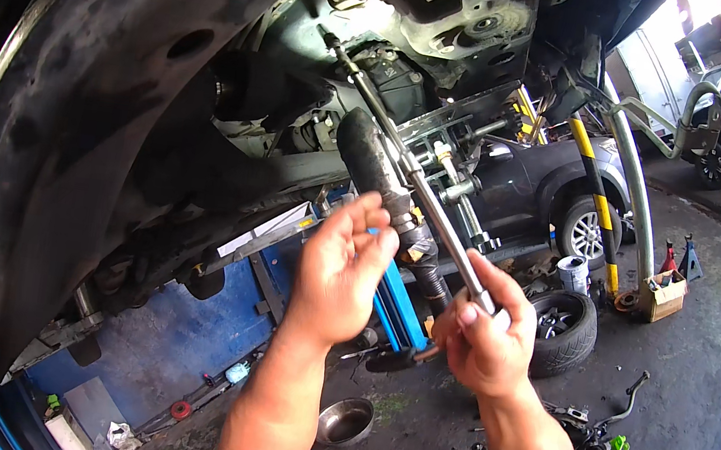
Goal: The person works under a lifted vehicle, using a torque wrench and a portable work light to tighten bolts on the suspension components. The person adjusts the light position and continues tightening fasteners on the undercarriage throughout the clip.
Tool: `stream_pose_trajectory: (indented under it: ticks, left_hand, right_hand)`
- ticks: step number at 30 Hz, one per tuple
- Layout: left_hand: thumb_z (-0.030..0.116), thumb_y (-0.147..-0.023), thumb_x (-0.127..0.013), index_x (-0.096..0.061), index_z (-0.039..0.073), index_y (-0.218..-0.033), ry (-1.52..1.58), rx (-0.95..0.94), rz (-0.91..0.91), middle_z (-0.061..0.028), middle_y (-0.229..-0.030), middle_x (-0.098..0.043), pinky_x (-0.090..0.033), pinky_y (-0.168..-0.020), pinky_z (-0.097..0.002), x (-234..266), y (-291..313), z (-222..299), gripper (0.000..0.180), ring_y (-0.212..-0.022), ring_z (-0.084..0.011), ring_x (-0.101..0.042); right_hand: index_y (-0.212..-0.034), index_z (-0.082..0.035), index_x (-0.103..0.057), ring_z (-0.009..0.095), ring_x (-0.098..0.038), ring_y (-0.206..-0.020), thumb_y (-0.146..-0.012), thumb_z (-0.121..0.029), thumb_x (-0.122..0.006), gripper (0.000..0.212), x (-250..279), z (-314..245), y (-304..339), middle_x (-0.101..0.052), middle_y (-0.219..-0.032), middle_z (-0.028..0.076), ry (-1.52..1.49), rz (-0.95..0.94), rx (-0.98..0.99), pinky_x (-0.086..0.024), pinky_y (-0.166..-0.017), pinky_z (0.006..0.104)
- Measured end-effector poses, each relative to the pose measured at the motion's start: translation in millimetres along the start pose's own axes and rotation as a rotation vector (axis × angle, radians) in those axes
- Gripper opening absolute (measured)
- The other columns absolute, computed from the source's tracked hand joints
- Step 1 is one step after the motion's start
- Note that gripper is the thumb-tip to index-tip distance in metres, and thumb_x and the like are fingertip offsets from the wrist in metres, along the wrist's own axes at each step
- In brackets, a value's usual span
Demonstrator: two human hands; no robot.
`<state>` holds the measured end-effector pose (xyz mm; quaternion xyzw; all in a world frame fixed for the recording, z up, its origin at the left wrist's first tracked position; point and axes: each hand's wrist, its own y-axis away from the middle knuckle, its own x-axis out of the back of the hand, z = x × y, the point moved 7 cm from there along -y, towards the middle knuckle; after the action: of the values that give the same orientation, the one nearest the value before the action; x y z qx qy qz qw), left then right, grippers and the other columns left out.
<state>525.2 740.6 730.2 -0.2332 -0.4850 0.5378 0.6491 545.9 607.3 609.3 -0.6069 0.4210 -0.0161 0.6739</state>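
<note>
Looks like a car repair workshop, judging by the vehicle underside (pixel 487 28) spread overhead, a dark SUV or pickup (pixel 506 190) parked beyond, and a loose wheel (pixel 580 340) with its tyre lying on the grimy floor (pixel 686 377). Fits also with a black-and-yellow striped post (pixel 596 197), red axle stand (pixel 668 259), blue axle stand (pixel 691 259), metal pan (pixel 345 421) and loose metal parts (pixel 575 428).

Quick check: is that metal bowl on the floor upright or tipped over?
Upright: the metal bowl has its rim facing up, its inside in view. Whether it holds liquid, I cannot tell.
</note>
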Motion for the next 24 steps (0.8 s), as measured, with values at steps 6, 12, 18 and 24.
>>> stream_pose_trajectory:
  ticks: [6, 12, 18, 24]
  left_hand:
    - [0.032, -0.086, -0.073, -0.054, -0.005, -0.126, -0.525, -0.209, -0.147, -0.0189, -0.11, -0.063, -0.051, -0.086, -0.0368, 6, 48, 8, 0.057, -0.099, -0.0277, -0.064]
    - [0.044, -0.079, -0.078, -0.054, -0.005, -0.127, -0.732, -0.216, -0.271, -0.0234, -0.119, -0.059, -0.051, -0.091, -0.0399, 16, 58, -10, 0.073, -0.107, -0.0358, -0.062]
    - [0.029, -0.078, -0.082, -0.059, 0.002, -0.123, -0.752, -0.199, -0.326, -0.0146, -0.099, -0.065, -0.053, -0.072, -0.0337, 16, 58, -26, 0.057, -0.086, -0.0255, -0.066]
    - [0.022, -0.081, -0.079, -0.063, 0.002, -0.114, -0.74, -0.206, -0.348, -0.014, -0.092, -0.067, -0.052, -0.069, -0.0345, 10, 62, -37, 0.042, -0.08, -0.0286, -0.066]
  right_hand:
    - [-0.134, 0.001, -0.051, 0.013, -0.055, -0.059, -0.086, -0.002, -0.064, 0.05, -3, 22, -23, -0.058, -0.073, 0.005, -0.172, -0.014, 0.006, -0.049, -0.054, 0.0313]
    - [-0.134, 0.004, -0.05, 0.011, -0.055, -0.062, -0.086, 0.001, -0.064, 0.05, -12, 29, -22, -0.061, -0.084, 0.008, -0.258, -0.019, 0.051, -0.05, -0.055, 0.0287]
    - [-0.134, 0.001, -0.05, 0.011, -0.056, -0.064, -0.087, 0.002, -0.063, 0.049, -23, 21, -28, -0.062, -0.088, 0.008, -0.338, 0.036, 0.077, -0.05, -0.056, 0.0277]
    - [-0.132, -0.003, -0.053, 0.011, -0.05, -0.055, -0.085, -0.002, -0.065, 0.049, -15, 21, -26, -0.055, -0.07, 0.004, -0.251, 0.082, 0.063, -0.047, -0.053, 0.0283]
